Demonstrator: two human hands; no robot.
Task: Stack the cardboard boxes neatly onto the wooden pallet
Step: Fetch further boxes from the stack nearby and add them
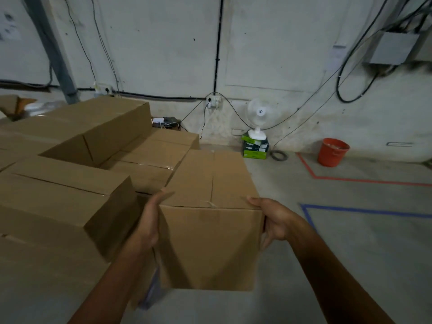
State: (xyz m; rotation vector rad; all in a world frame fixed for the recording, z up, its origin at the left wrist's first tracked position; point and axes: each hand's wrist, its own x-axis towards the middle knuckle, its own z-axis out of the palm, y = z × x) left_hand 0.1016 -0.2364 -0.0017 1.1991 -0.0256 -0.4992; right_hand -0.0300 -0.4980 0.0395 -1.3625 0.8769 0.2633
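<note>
A brown cardboard box (210, 230) hangs in front of me, carried between both hands. My left hand (149, 220) lies flat against its left side with straight fingers. My right hand (272, 218) grips the upper right corner, thumb on the top edge, fingers curled round the right side. To the left rises a stack of several taped cardboard boxes (70, 183), the tallest one at the back (100, 127). The carried box's left side is close beside this stack. The wooden pallet is hidden under the boxes.
Concrete floor (350, 265) opens to the right, marked with blue tape (350, 209) and red tape (362, 180). Against the back wall stand a white fan (257, 118) on green cartons (255, 148), an orange bucket (333, 152) and loose cables.
</note>
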